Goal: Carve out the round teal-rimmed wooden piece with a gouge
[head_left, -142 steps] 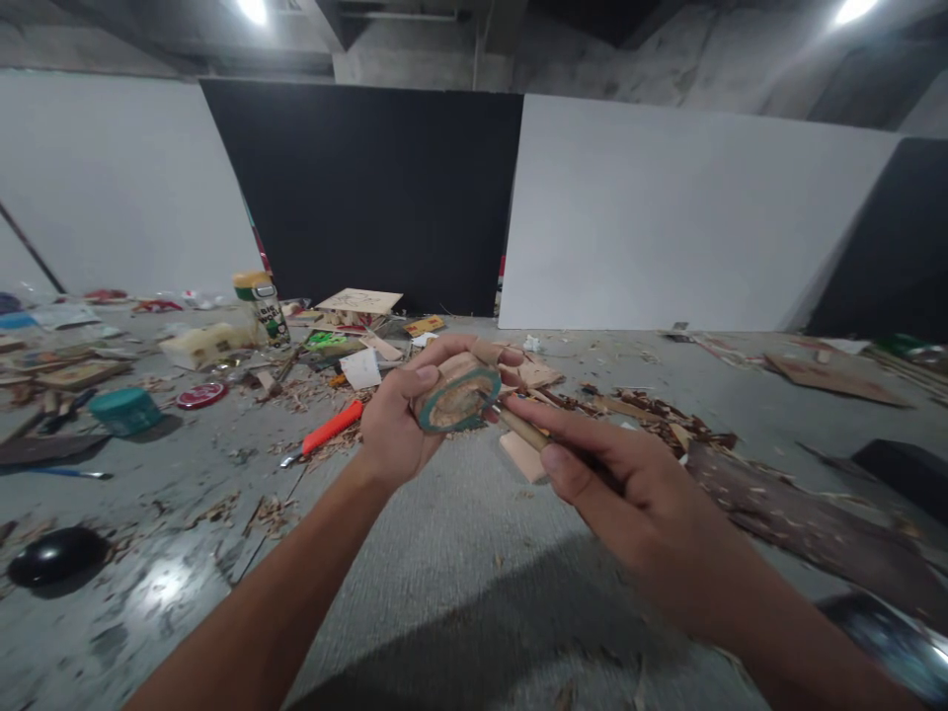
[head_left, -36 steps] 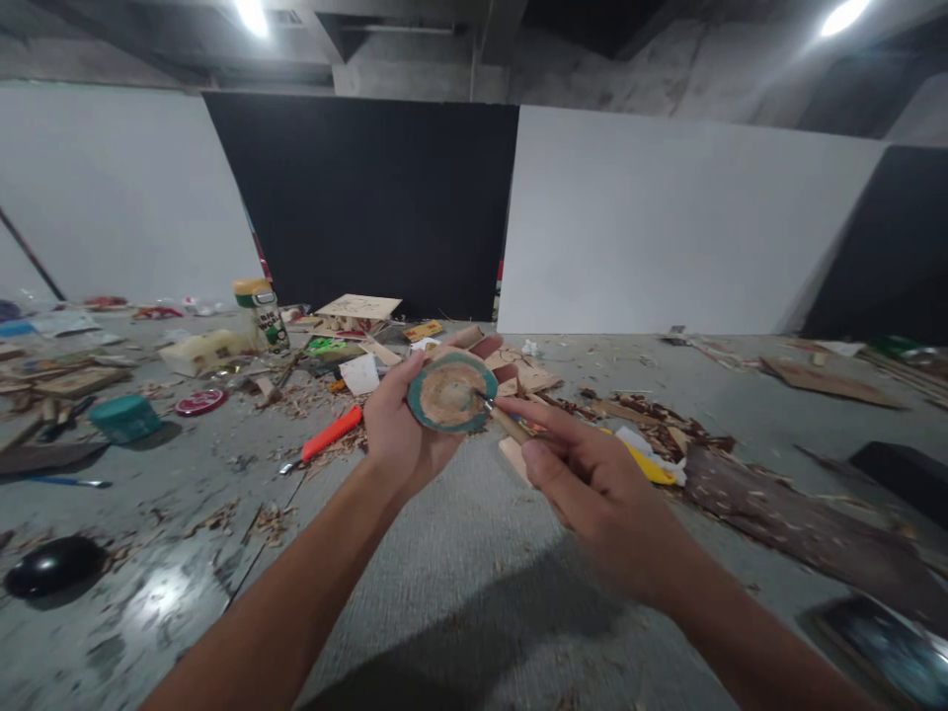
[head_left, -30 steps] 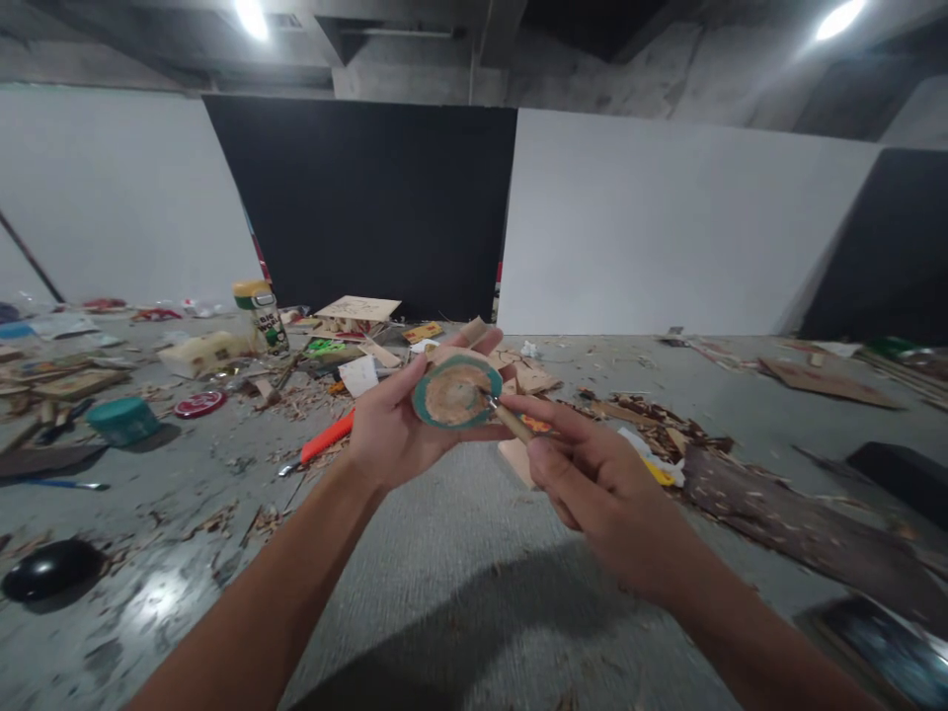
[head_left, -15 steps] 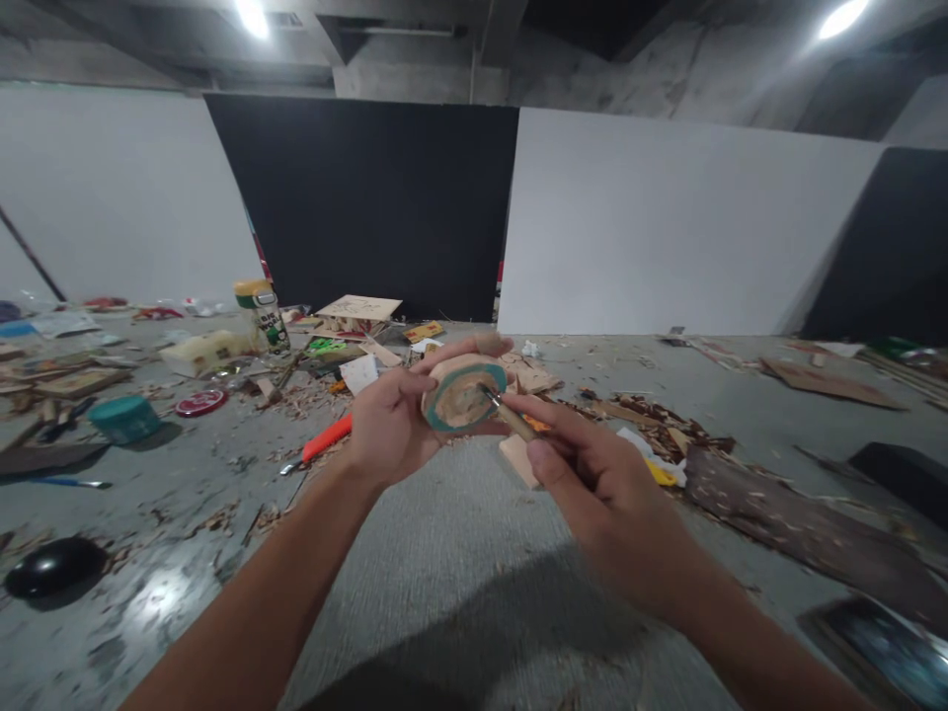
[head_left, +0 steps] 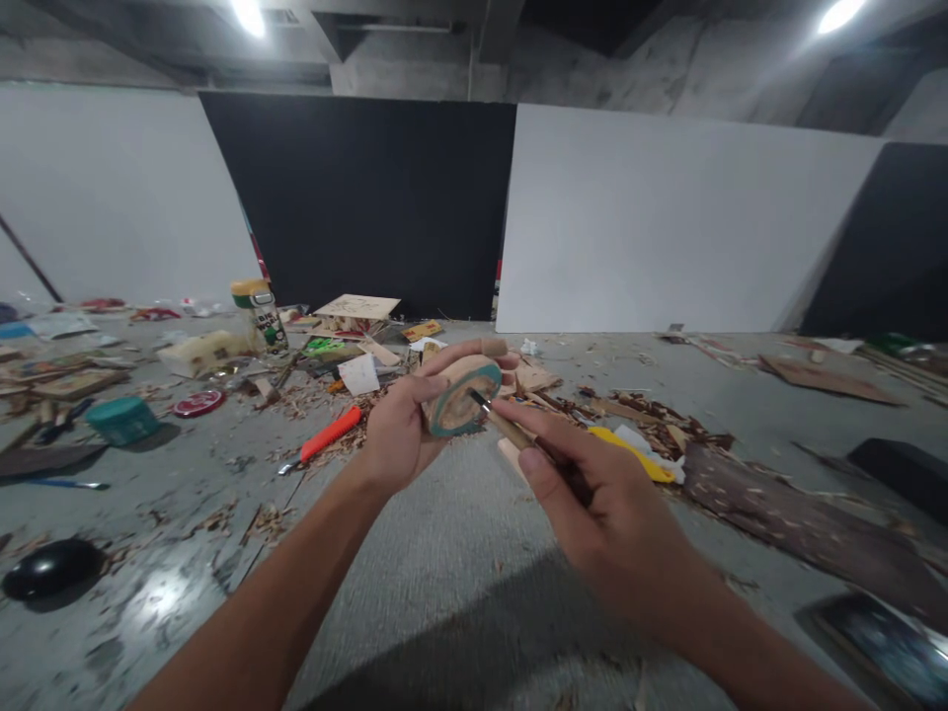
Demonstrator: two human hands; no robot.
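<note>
A round wooden piece (head_left: pixel 464 398) with a teal ring and a hollowed, rough middle is tilted in my left hand (head_left: pixel 404 420). The fingers of that hand wrap behind it and the thumb presses its near left edge. My right hand (head_left: pixel 592 484) grips a carving tool (head_left: pixel 511 428) by its wooden handle, index finger stretched along it. The tool's dark metal tip is at the hollow of the round piece. Just below the tool, a pale wood block (head_left: pixel 511 455) lies on the floor, partly hidden.
An orange cutter (head_left: pixel 330 434) lies left of my left hand. Further left are a teal lid (head_left: pixel 122 421), a black dome (head_left: pixel 53 568) and a bottle (head_left: pixel 268 318). Wood shavings, a yellow item (head_left: pixel 643 456), brown cloth (head_left: pixel 800 518) and a phone (head_left: pixel 881 642) are at right.
My left hand has turned the round piece, so its face shows narrower and more tilted. The tool tip has shifted slightly left. More of the yellow item shows.
</note>
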